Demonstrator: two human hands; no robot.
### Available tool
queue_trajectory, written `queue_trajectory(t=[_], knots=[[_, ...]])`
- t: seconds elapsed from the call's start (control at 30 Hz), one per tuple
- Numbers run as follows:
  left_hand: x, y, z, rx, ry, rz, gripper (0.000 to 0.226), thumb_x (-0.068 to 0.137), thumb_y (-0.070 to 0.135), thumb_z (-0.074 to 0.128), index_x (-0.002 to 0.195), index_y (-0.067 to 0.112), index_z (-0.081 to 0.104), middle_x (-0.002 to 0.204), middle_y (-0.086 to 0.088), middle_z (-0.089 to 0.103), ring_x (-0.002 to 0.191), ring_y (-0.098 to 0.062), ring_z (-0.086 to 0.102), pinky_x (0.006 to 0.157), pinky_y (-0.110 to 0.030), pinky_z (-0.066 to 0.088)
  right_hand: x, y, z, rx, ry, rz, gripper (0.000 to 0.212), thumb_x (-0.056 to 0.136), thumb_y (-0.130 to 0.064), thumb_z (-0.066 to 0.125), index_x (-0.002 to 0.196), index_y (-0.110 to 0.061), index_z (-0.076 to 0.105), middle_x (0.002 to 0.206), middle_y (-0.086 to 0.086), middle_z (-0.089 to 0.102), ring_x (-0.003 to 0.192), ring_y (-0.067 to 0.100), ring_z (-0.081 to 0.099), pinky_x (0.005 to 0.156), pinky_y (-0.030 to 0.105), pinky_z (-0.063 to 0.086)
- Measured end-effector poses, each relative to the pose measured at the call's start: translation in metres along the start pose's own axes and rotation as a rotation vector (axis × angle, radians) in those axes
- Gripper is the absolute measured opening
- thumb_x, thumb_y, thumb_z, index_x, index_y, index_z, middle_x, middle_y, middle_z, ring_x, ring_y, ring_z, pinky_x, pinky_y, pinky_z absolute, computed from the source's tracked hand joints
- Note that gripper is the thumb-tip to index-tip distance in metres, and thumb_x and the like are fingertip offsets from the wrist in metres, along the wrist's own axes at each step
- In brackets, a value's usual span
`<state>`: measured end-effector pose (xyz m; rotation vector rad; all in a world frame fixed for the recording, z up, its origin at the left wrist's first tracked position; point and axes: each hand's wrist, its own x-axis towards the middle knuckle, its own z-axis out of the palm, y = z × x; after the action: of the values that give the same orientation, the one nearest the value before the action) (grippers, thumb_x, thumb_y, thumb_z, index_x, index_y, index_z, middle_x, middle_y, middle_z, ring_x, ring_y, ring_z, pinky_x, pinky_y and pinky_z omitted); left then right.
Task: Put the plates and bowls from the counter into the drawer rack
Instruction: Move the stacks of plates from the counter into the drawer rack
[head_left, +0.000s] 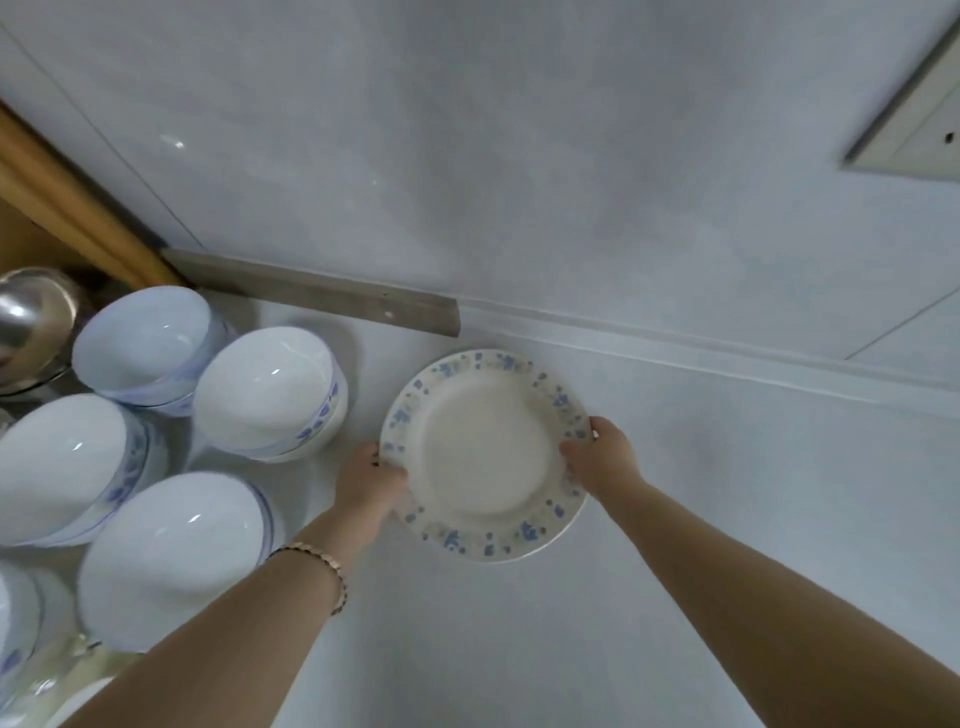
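Observation:
A cream plate (485, 452) with a blue flower pattern round its rim lies near the back of the white counter (727, 519). My left hand (371, 480) grips its left edge and my right hand (602, 457) grips its right edge. Whether the plate rests on the counter or is just off it, I cannot tell. To the left stand several white bowls with blue trim, some stacked: one at the back (148, 345), one nearest the plate (270, 392), one further left (67, 467) and one at the front (171, 556). No drawer rack is in view.
A steel bowl (31, 325) sits at the far left behind the white bowls. A grey wooden strip (317, 293) lies along the foot of the white tiled wall. A wooden frame (67, 208) runs up the left. A wall socket (919, 135) is at the upper right.

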<state>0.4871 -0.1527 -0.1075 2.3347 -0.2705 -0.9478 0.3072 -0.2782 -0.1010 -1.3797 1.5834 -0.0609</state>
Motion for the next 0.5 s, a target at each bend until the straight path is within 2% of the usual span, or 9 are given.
queue_trajectory(t=[0.13, 0.27, 0.37, 0.43, 0.5], knots=[[0.001, 0.001, 0.0, -0.047, -0.019, 0.004, 0.03, 0.079, -0.01, 0.05, 0.062, 0.013, 0.058, 0.062, -0.011, 0.055, 0.066, -0.024, 0.054, 0.067, -0.038, 0.05, 0.004, 0.003, 0.001, 0.095, 0.013, -0.017, 0.038, 0.082, -0.005, 0.053, 0.12, -0.009, 0.06, 0.111, 0.016, 0.067, 0.098, 0.032, 0.063, 0.086, 0.038, 0.052], [-0.021, 0.001, 0.002, -0.055, -0.03, -0.031, 0.024, 0.079, -0.011, 0.051, 0.084, 0.009, 0.064, 0.082, -0.016, 0.062, 0.077, -0.026, 0.059, 0.08, -0.048, 0.054, -0.016, 0.02, -0.011, 0.108, 0.0, 0.006, 0.039, 0.081, -0.005, 0.055, 0.119, -0.012, 0.062, 0.108, 0.014, 0.069, 0.098, 0.032, 0.065, 0.087, 0.04, 0.055], [-0.057, -0.008, 0.003, -0.082, -0.08, -0.035, 0.031, 0.08, -0.013, 0.051, 0.103, 0.0, 0.067, 0.087, -0.014, 0.063, 0.081, -0.025, 0.059, 0.078, -0.043, 0.053, -0.048, 0.048, -0.031, 0.119, 0.01, 0.008, 0.035, 0.079, -0.004, 0.057, 0.112, -0.013, 0.065, 0.095, 0.012, 0.07, 0.09, 0.03, 0.066, 0.083, 0.042, 0.056], [-0.091, -0.011, 0.003, -0.075, -0.14, -0.019, 0.032, 0.079, -0.013, 0.054, 0.107, -0.004, 0.066, 0.082, -0.015, 0.063, 0.081, -0.026, 0.06, 0.076, -0.041, 0.052, -0.072, 0.069, -0.05, 0.128, 0.012, 0.007, 0.032, 0.078, -0.002, 0.057, 0.108, -0.012, 0.066, 0.092, 0.014, 0.07, 0.087, 0.031, 0.066, 0.083, 0.044, 0.057], [-0.128, -0.011, 0.005, -0.039, -0.195, 0.011, 0.031, 0.072, -0.009, 0.059, 0.102, -0.009, 0.067, 0.079, -0.018, 0.064, 0.079, -0.029, 0.062, 0.076, -0.046, 0.054, -0.097, 0.089, -0.069, 0.175, 0.023, 0.004, 0.031, 0.078, 0.002, 0.057, 0.106, -0.006, 0.067, 0.09, 0.02, 0.069, 0.081, 0.031, 0.064, 0.083, 0.047, 0.056]])
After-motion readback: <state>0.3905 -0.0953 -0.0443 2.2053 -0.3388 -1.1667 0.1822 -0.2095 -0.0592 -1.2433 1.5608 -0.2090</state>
